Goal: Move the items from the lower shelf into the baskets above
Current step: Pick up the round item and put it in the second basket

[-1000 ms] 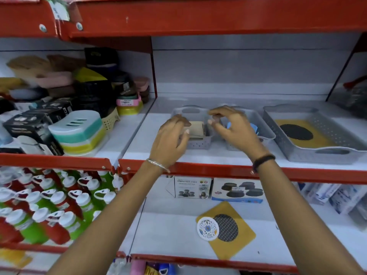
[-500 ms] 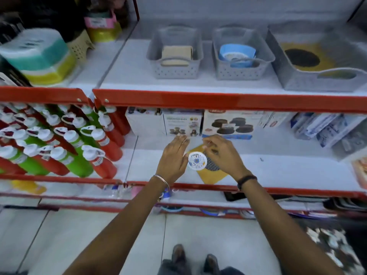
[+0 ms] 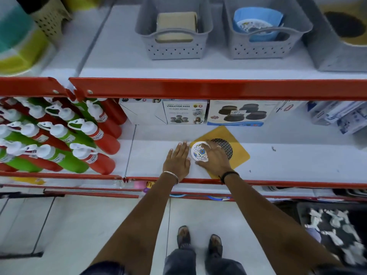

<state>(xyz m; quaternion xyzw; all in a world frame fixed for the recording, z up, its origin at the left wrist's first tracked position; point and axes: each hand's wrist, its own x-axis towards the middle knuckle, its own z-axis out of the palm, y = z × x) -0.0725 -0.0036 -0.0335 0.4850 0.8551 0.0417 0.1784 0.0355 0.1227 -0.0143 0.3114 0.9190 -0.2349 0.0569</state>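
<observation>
We reach for the round disc on the lower shelf.

Our right hand (image 3: 215, 158) curls over the disc (image 3: 199, 154), which lies on the near-left corner of the yellow mat (image 3: 239, 153); we cannot tell if that grip has closed on it. Our left hand (image 3: 177, 159) lies flat and open just left of it. The disc is thin, so it could slip, or the mat could come up with it.

A shop: red-edged display shelves (image 3: 218, 89) carry rows of identical red and green bottles (image 3: 59, 139) at left and boxed goods (image 3: 236, 113), one labelled "Vibration Pads".
</observation>
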